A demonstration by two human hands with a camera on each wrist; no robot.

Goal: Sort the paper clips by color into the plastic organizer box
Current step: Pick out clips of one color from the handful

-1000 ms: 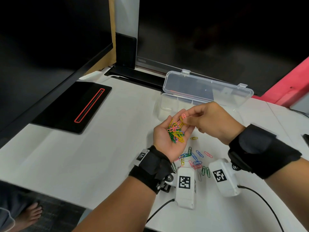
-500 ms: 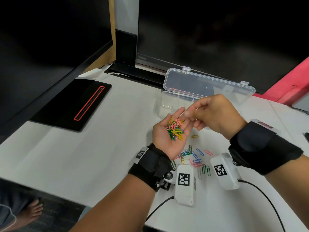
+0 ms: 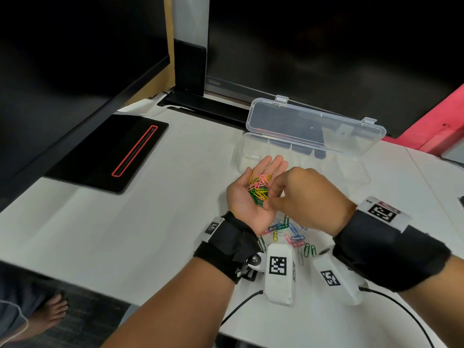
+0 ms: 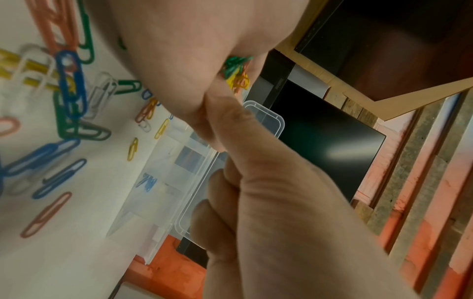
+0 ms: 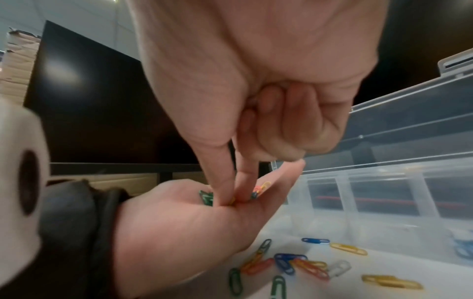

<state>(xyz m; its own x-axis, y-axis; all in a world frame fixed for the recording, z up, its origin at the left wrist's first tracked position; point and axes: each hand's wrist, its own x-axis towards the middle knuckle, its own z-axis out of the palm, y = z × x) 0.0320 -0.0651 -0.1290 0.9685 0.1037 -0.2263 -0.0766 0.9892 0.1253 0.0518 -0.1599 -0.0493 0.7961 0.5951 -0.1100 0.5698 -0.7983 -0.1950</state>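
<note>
My left hand (image 3: 247,199) lies palm up over the table with straight fingers, carrying a small pile of pink, green and yellow paper clips (image 3: 259,188). My right hand (image 3: 275,194) reaches in from the right; in the right wrist view its thumb and forefinger (image 5: 225,182) pinch down into the pile, a bit of yellow showing between the tips, while its other fingers are curled. The clear plastic organizer box (image 3: 351,169) stands just beyond, lid (image 3: 313,124) up. Some blue clips (image 4: 147,181) lie in one compartment.
Loose clips of several colours (image 3: 291,233) lie on the white table under my wrists. A black pad with a red line (image 3: 110,151) sits at the left. Dark monitors stand behind the box. Cables run off the table's front edge (image 3: 241,307).
My right hand has come back from my left fingertips near the box down to the pile in the palm. My left hand has stayed palm up.
</note>
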